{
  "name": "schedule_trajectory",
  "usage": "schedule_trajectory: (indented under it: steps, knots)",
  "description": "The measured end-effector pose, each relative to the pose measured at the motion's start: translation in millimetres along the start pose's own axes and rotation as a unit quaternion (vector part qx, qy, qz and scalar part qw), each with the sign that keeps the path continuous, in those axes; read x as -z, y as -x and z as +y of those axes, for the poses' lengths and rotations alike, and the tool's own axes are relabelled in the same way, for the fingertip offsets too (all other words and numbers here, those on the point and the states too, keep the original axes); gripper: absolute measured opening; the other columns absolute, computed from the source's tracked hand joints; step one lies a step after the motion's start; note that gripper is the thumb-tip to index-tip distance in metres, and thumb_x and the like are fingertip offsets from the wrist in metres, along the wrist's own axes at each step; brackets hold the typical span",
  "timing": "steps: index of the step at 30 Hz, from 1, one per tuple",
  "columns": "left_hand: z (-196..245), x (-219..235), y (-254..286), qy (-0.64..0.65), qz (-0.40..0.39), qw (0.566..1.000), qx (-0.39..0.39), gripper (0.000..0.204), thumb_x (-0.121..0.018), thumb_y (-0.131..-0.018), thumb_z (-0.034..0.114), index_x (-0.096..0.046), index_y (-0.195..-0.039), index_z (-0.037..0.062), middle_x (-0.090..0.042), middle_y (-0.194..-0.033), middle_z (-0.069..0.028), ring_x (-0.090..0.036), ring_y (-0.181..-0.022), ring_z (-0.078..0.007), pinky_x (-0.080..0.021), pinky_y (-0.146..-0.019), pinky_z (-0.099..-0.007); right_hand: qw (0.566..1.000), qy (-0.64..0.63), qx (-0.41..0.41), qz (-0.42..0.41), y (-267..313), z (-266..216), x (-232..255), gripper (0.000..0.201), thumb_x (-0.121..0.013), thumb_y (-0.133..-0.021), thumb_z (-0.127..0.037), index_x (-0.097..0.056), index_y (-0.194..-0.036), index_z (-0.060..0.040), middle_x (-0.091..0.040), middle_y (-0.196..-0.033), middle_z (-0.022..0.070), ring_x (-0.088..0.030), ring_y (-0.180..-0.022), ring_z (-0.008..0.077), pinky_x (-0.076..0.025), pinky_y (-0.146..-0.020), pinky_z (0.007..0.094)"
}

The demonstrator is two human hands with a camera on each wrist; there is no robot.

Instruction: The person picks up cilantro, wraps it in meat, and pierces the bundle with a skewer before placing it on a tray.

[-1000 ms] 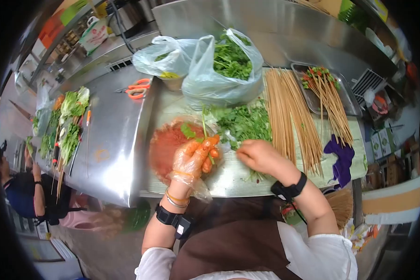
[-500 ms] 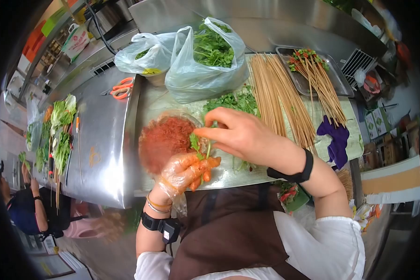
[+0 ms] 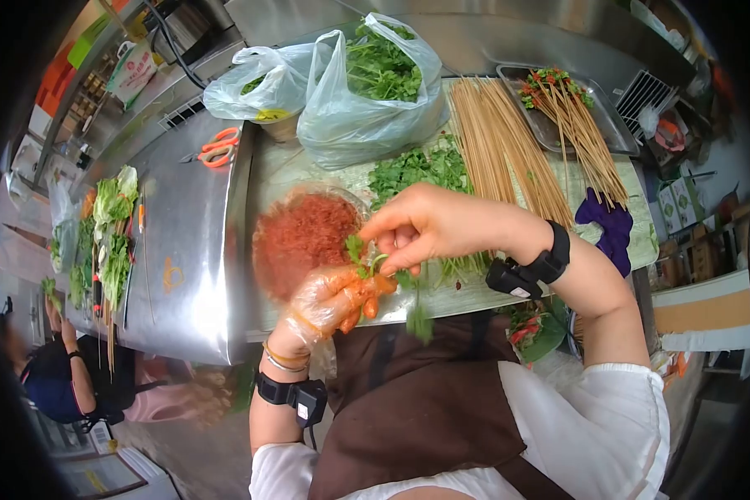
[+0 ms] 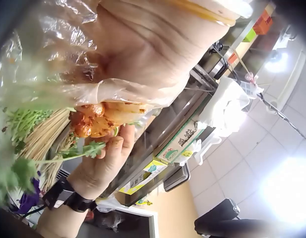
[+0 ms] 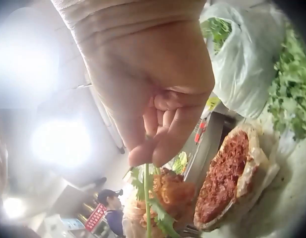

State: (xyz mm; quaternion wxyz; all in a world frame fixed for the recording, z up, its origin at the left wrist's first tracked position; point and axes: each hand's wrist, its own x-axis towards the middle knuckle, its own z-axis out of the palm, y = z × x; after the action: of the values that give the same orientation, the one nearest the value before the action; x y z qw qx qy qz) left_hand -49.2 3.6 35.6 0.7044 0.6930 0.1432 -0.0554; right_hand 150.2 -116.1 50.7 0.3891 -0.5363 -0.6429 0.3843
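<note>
In the head view my left hand (image 3: pixel 332 302), in a clear plastic glove stained orange at the fingertips, holds a green herb sprig (image 3: pixel 358 250) with its fingers curled. My right hand (image 3: pixel 417 227), bare, meets it from the right and pinches a green stem (image 5: pixel 147 198) between thumb and forefinger, as the right wrist view shows. Leaves (image 3: pixel 419 323) dangle below the two hands. Just behind the left hand sits a bowl of red minced filling (image 3: pixel 304 237). A pile of loose herbs (image 3: pixel 425 173) lies behind the right hand.
Plastic bags of greens (image 3: pixel 371 125) stand at the back. Long wooden sticks (image 3: pixel 508 150) lie to the right, beside a metal tray (image 3: pixel 615 133) with loaded skewers. A purple cloth (image 3: pixel 608 229) and orange-handled scissors (image 3: pixel 219 148) lie on the worktop. Another person (image 3: pixel 62 379) is at far left.
My right hand has moved left from the herb pile to the left hand and now pinches a stem there. Leaves hang below the hands. The left hand keeps hold of its sprig.
</note>
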Motion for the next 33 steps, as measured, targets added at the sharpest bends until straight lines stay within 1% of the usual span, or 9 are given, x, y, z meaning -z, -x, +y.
schedule_trajectory:
  steps: [2,8,14,17,21,25,28,29,33]
  knots:
    - [-5,0,-3,-0.009,0.004,1.000,0.008,0.023,-0.052,-0.092,0.019,-0.066,-0.095,0.0016,-0.058,-0.068,-0.0001,-0.043,-0.049,-0.0034,-0.034,-0.044,-0.0186,0.978,-0.179,-0.103,0.003,-1,2,-6,0.029,-0.071,-0.080,-0.013,-0.062,-0.105,-0.0003,-0.063,-0.079,0.0037,-0.057,-0.058,0.0076,-0.046,-0.055,0.0213]
    - [-7,-2,-9,-0.043,-0.008,0.999,0.007,0.021,-0.052,-0.092,0.020,-0.065,-0.090,0.0038,-0.057,-0.066,0.0013,-0.043,-0.048,-0.0035,-0.033,-0.043,-0.0187,0.963,-0.220,-0.156,0.008,-7,11,-8,0.021,-0.069,-0.082,-0.012,-0.063,-0.099,-0.0013,-0.064,-0.079,0.0015,-0.058,-0.061,0.0061,-0.046,-0.056,0.0190]
    - [-10,-5,-10,-0.044,0.002,0.999,-0.029,0.019,-0.052,-0.090,0.015,-0.062,-0.101,0.0018,-0.062,-0.084,-0.0020,-0.052,-0.063,-0.0046,-0.041,-0.052,-0.0196,0.969,-0.230,-0.071,0.061,-7,19,-16,0.013,-0.065,-0.081,-0.001,-0.060,-0.094,-0.0004,-0.063,-0.087,0.0023,-0.061,-0.067,0.0067,-0.049,-0.061,0.0199]
    - [-53,19,-22,-0.120,0.075,0.964,-0.226,0.024,-0.055,-0.089,0.016,-0.060,-0.107,0.0005,-0.062,-0.093,-0.0036,-0.056,-0.073,-0.0077,-0.046,-0.061,-0.0218,0.969,-0.222,-0.059,0.088,-5,12,-10,0.015,-0.064,-0.080,0.002,-0.060,-0.094,-0.0003,-0.062,-0.090,0.0028,-0.062,-0.070,0.0076,-0.050,-0.063,0.0202]
    - [-8,16,-8,-0.080,0.105,0.990,-0.057,0.018,-0.061,-0.085,0.012,-0.065,-0.096,-0.0016,-0.064,-0.086,-0.0047,-0.059,-0.072,-0.0121,-0.048,-0.065,-0.0271,0.972,-0.207,-0.046,0.104,-8,5,-10,0.016,-0.065,-0.079,0.001,-0.060,-0.095,-0.0006,-0.062,-0.090,0.0026,-0.063,-0.071,0.0082,-0.050,-0.063,0.0200]
    - [-11,0,-12,-0.285,0.120,0.940,-0.146,0.011,-0.065,-0.080,0.006,-0.066,-0.086,-0.0025,-0.063,-0.075,-0.0054,-0.058,-0.067,-0.0088,-0.046,-0.058,-0.0244,0.981,-0.138,-0.022,0.133,-13,-1,-18,0.017,-0.065,-0.079,0.002,-0.060,-0.095,-0.0009,-0.062,-0.090,0.0021,-0.062,-0.071,0.0071,-0.050,-0.064,0.0192]
    - [-13,-3,-12,-0.240,0.189,0.941,-0.147,0.009,-0.064,-0.081,0.007,-0.065,-0.083,-0.0016,-0.062,-0.073,-0.0054,-0.057,-0.064,-0.0091,-0.046,-0.053,-0.0237,0.967,-0.178,0.002,0.182,-10,-1,-23,0.016,-0.066,-0.079,0.001,-0.060,-0.094,-0.0009,-0.062,-0.091,0.0015,-0.060,-0.077,0.0062,-0.049,-0.066,0.0198]
    - [-7,-9,-9,-0.114,0.224,0.966,-0.061,0.011,-0.063,-0.081,0.007,-0.064,-0.088,-0.0013,-0.062,-0.074,-0.0070,-0.058,-0.061,-0.0110,-0.047,-0.051,-0.0245,0.957,-0.210,0.015,0.200,-9,1,-26,0.016,-0.066,-0.079,0.001,-0.060,-0.093,-0.0008,-0.062,-0.092,0.0012,-0.059,-0.079,0.0059,-0.049,-0.067,0.0203]
    - [-30,-3,-15,0.243,0.247,0.929,-0.125,0.020,-0.057,-0.088,0.008,-0.059,-0.101,-0.0056,-0.063,-0.076,-0.0105,-0.059,-0.056,-0.0140,-0.051,-0.050,-0.0257,0.951,-0.126,0.037,0.280,-10,18,-49,0.013,-0.068,-0.076,-0.003,-0.063,-0.088,-0.0028,-0.062,-0.079,-0.0012,-0.056,-0.072,0.0061,-0.047,-0.064,0.0227]
